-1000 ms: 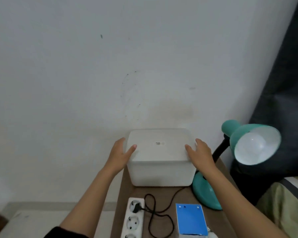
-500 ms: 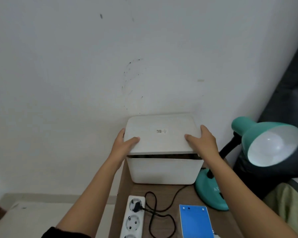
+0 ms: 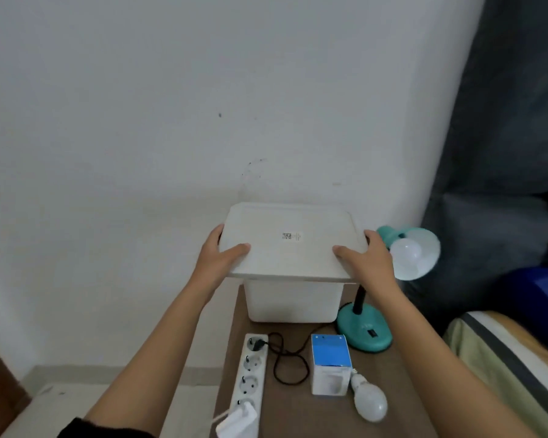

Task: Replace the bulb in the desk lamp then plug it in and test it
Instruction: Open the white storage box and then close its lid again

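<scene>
A teal desk lamp (image 3: pixel 365 330) stands at the table's right, its shade (image 3: pixel 424 248) turned toward me with a white bulb (image 3: pixel 405 248) inside. Its black cord (image 3: pixel 290 361) runs to a white power strip (image 3: pixel 250 374), plugged into the top socket. A loose white bulb (image 3: pixel 370 399) lies beside a blue and white bulb box (image 3: pixel 329 365). My left hand (image 3: pixel 217 257) and my right hand (image 3: pixel 366 259) grip the two ends of a white lid (image 3: pixel 293 245), held above the white storage bin (image 3: pixel 293 300).
The narrow brown table (image 3: pixel 298 412) stands against a white wall. A white adapter (image 3: pixel 236 422) sits in the strip's near socket. A dark curtain (image 3: pixel 503 121) hangs at the right, with a striped bed cover (image 3: pixel 503 352) below it.
The lid has come off the bin and risen higher in both hands. My view has tilted down, bringing the loose bulb and the adapter into sight.
</scene>
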`<act>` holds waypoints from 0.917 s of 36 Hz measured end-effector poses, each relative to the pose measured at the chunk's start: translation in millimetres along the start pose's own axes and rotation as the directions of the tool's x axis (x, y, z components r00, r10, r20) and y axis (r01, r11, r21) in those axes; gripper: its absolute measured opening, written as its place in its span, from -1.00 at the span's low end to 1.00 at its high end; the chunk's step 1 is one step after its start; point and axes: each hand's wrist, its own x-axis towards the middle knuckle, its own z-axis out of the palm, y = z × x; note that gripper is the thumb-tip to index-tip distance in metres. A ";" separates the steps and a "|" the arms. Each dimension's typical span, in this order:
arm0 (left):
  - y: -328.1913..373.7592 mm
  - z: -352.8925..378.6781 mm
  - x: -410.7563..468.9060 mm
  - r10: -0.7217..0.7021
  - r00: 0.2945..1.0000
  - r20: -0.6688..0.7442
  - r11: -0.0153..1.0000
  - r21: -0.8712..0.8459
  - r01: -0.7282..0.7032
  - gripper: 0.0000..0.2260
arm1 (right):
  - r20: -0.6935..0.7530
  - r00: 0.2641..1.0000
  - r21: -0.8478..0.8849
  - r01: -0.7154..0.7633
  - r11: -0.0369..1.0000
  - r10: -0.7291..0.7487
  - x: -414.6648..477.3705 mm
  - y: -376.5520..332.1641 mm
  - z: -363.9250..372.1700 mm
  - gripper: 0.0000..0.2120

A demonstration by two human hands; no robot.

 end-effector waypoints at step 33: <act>-146.7 70.1 -278.0 -0.448 0.874 0.188 0.885 0.234 0.403 -0.51 | 0.026 0.823 -0.439 -0.500 0.747 0.567 -221.8 206.3 -95.2 -0.28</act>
